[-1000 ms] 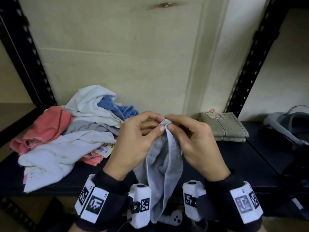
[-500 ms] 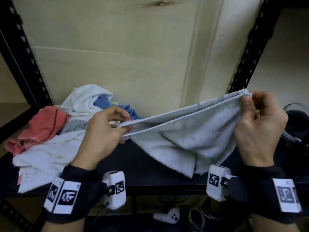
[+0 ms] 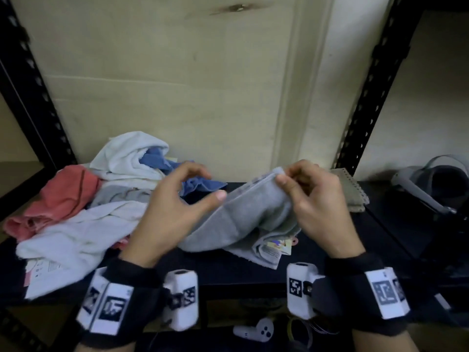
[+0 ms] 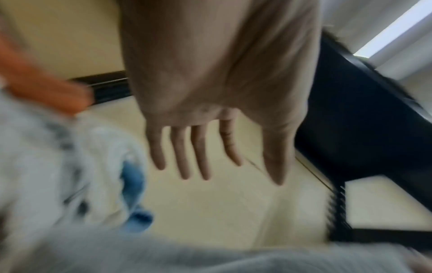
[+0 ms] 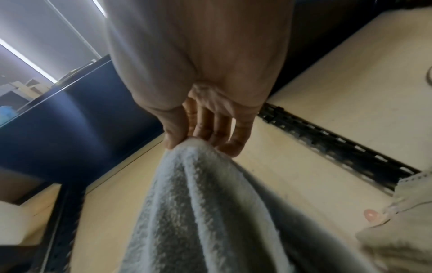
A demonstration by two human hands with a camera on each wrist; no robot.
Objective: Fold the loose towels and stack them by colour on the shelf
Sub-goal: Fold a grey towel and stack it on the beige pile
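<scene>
— Item one, what do we hold?
— We hold the grey towel (image 3: pixel 243 214): our right hand (image 3: pixel 317 199) pinches its upper edge between thumb and fingertips (image 5: pixel 224 136), the cloth draping down onto the black shelf (image 3: pixel 228 270), a printed tag showing at its lower fold

— And our left hand (image 3: pixel 175 209)?
— We list it as free, fingers (image 4: pixel 182 157) spread and nearly straight, holding nothing, just beside the towel's left end

— Remaining stock?
— We count a loose heap (image 3: pixel 83 212) at the shelf's left: white, pink, grey and blue towels. A folded olive towel (image 3: pixel 352 191) lies behind our right hand, against the wall
</scene>
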